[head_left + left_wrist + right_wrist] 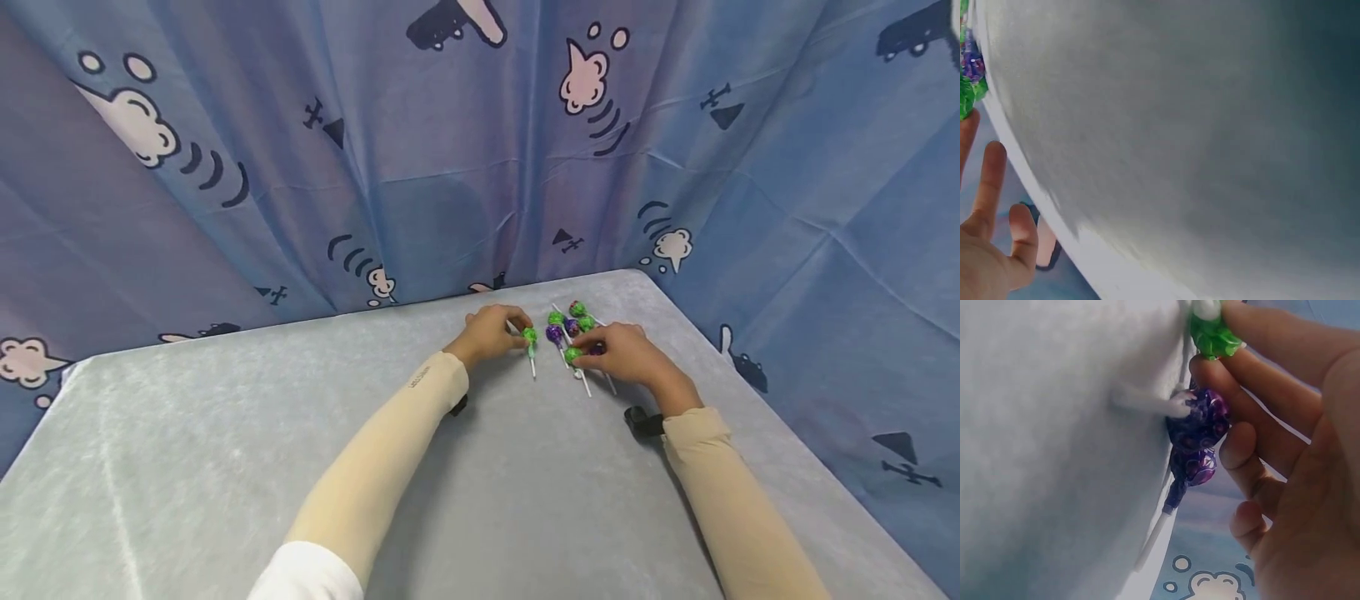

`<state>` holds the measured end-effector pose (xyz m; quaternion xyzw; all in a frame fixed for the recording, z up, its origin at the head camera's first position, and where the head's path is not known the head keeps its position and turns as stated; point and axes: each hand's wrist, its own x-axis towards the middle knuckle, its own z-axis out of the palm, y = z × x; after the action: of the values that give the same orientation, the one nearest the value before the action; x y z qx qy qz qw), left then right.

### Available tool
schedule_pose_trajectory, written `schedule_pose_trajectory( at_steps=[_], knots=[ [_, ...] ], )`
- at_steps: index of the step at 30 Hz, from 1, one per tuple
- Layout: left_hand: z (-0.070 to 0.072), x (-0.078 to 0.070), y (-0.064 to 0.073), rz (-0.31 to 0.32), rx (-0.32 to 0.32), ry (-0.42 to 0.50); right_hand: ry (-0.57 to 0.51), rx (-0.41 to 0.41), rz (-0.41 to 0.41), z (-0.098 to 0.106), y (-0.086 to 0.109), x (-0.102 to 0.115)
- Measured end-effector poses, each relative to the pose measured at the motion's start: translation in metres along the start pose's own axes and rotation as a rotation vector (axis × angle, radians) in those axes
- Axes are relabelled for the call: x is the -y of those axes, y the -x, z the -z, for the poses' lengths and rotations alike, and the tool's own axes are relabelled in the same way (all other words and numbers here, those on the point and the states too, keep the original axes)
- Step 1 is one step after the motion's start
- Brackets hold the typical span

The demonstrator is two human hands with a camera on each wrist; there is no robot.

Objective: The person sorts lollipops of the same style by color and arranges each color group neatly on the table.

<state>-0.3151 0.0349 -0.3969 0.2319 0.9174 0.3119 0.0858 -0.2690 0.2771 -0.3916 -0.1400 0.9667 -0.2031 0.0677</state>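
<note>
My left hand (pixel 491 333) pinches a green-wrapped lollipop (pixel 530 336) by its round head, and the white stick points toward me. In the left wrist view only part of that hand (pixel 991 231) shows at the left edge. To the right, my right hand (pixel 626 354) holds another green lollipop (pixel 573 356) between thumb and fingertips. The right wrist view shows this green wrapper (pixel 1213 337) in the pinch. Purple lollipops (pixel 1199 419) lie just beside the right fingers. Behind and between the hands is a loose cluster of green and purple lollipops (pixel 555 318), partly hidden by the right hand.
A grey-white cloth covers the table (pixel 225 433). Its far and right edges meet a blue patterned curtain (pixel 442 167). Dark straps (pixel 643 422) sit at the wrists.
</note>
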Motion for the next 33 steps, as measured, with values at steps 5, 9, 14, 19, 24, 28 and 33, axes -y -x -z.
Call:
schedule_pose_trajectory(
  at_steps=[5,9,14,19,24,28,33],
  knots=[
    [0.007,0.005,0.019,-0.031,-0.024,0.073,0.025,-0.006,0.024,0.001,0.000,-0.001],
    [0.010,0.008,0.035,-0.043,-0.057,0.160,0.031,-0.007,0.022,0.003,0.001,-0.003],
    [0.016,0.016,0.059,-0.014,-0.111,0.283,0.001,0.012,0.007,0.003,0.002,-0.001],
    [0.028,0.027,0.086,0.036,-0.182,0.361,-0.005,0.021,0.010,0.002,0.003,0.003],
    [0.041,0.042,0.111,0.091,-0.220,0.382,-0.004,0.041,-0.009,0.003,0.005,0.005],
    [0.057,0.053,0.131,0.122,-0.243,0.358,-0.028,0.051,-0.026,0.003,0.005,0.007],
    [0.078,0.073,0.155,0.185,-0.275,0.285,-0.022,0.041,-0.012,0.002,0.004,0.007]
  ],
)
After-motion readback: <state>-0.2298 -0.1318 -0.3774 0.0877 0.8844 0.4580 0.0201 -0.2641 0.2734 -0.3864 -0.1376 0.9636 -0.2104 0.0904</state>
